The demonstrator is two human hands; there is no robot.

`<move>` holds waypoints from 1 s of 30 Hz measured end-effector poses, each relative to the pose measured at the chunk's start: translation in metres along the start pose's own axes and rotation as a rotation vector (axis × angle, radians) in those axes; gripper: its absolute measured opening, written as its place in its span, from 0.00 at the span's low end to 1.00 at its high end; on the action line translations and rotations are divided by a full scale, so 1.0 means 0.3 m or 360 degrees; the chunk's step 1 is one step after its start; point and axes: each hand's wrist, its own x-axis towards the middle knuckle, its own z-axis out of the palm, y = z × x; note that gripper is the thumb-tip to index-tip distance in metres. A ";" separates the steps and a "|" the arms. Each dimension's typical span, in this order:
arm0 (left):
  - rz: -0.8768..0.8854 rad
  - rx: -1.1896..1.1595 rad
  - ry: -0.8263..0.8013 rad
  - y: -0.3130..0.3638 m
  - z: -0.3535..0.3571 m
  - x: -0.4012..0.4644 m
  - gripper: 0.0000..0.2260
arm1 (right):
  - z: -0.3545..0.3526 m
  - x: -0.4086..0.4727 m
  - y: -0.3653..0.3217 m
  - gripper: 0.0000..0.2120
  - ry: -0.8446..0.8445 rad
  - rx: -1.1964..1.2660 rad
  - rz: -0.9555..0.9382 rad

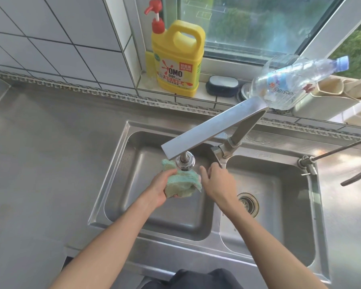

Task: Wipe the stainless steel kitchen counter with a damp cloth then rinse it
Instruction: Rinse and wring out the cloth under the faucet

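Note:
A crumpled green cloth [182, 183] is bunched in my left hand [161, 187], held over the left sink basin [121, 184] just under the faucet spout head [184, 162]. My right hand [217, 184] is beside the cloth, its fingers touching the cloth's right edge and reaching up toward the faucet base [223, 152]. I cannot tell whether water is running. The stainless steel counter [46, 153] stretches to the left of the sink.
The right basin [283, 205] has a drain strainer [248, 204]. On the window sill stand a yellow detergent jug [177, 59], a dark soap dish [222, 84], a clear plastic bottle [290, 80] and a utensil holder [325, 97]. A hose tap [308, 163] sits at the sink's right.

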 end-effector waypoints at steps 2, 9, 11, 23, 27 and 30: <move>0.0008 0.0038 -0.0119 0.010 0.005 0.000 0.23 | 0.030 0.032 -0.008 0.28 -0.0353 0.0317 0.0261; -0.0011 0.0384 0.0085 0.030 0.032 0.017 0.33 | 0.134 0.092 0.006 0.17 -0.0947 0.1563 0.0825; 0.0055 0.0674 0.0323 0.030 0.017 0.040 0.33 | 0.152 0.102 0.009 0.07 -0.0666 0.1559 0.0731; 0.0282 0.0218 0.0292 0.034 0.134 0.095 0.09 | 0.150 0.037 -0.165 0.04 -0.0186 0.1154 0.0287; 0.0210 0.0101 0.0364 0.027 0.143 0.081 0.12 | 0.139 0.059 -0.209 0.10 -0.0186 0.0910 0.0232; 0.0241 0.0067 0.0318 0.033 0.161 0.057 0.07 | 0.134 0.114 -0.197 0.17 -0.0185 0.0937 0.0242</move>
